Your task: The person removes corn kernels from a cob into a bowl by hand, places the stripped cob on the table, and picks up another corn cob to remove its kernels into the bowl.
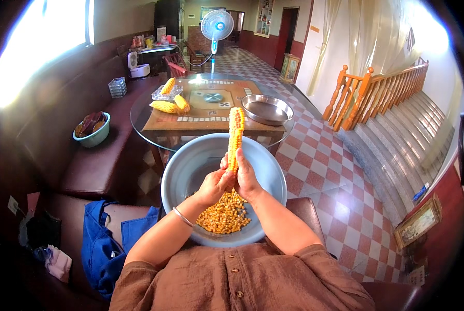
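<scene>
No writing or numbers can be read here.

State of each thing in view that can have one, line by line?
Cob: upright, partly shelled
Left hand: closed on cob
Right hand: closed on cob
Kernels: loose, heaped
Basin: open, holding kernels
Rice cooker: lid raised
Fan: standing; spinning unclear
Metal pan: right side up
Bowl: filled

Place is looking like a home, living/dining area: a padded bench [94, 163] is running along the left, a glass-topped table [138, 119] is standing beside it, a pedestal fan [217, 26] is standing beyond. A white cooker-like appliance [139, 71] is sitting near the bench's far end. A wooden banister [367, 96] is lining the stairs [398, 142], sheer curtains [364, 36] are hanging nearby, a framed picture [417, 224] is leaning, checkered floor tiles [320, 181] are spreading throughout
</scene>
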The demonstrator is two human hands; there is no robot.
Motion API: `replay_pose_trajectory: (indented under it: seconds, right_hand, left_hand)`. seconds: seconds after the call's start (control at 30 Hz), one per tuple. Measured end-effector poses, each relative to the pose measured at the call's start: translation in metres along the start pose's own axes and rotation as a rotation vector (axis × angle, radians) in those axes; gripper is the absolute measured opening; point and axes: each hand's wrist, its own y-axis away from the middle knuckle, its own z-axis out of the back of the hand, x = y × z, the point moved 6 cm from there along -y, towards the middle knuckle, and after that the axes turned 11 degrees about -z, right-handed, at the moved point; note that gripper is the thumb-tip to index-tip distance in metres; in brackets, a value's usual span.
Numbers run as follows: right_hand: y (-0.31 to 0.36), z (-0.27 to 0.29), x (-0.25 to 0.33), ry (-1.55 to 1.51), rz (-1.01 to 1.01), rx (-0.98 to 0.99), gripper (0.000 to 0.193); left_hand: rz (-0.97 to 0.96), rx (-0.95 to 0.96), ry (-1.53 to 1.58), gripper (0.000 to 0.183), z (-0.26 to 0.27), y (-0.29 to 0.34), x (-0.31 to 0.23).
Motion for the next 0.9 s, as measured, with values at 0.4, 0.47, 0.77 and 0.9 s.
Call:
replay_pose_trajectory:
  seconds: [0.4,0.47,0.77,0.9]
  right_hand:
    - [-0.001,-0.004,0.000,-0.269,-0.110,0.098,0.045]
    - [0.002,-0.004,0.004,-0.189,-0.076,0.049,0.044]
    - [0.002,-0.005,-0.008,0.169,-0.050,-0.022,0.053]
    - [0.004,-0.007,-0.006,0.117,-0.056,0.017,0.053]
  left_hand:
    - [-0.066,-0.111,-0.067,0.038,0.006,-0.002,0.005]
    - [0.037,-0.170,0.105,0.038,0.006,-0.001,0.000]
    - [-0.042,0.004,-0.020,0.034,0.005,0.000,0.010]
    - [-0.070,0.033,-0.176,0.034,0.006,0.000,-0.003]
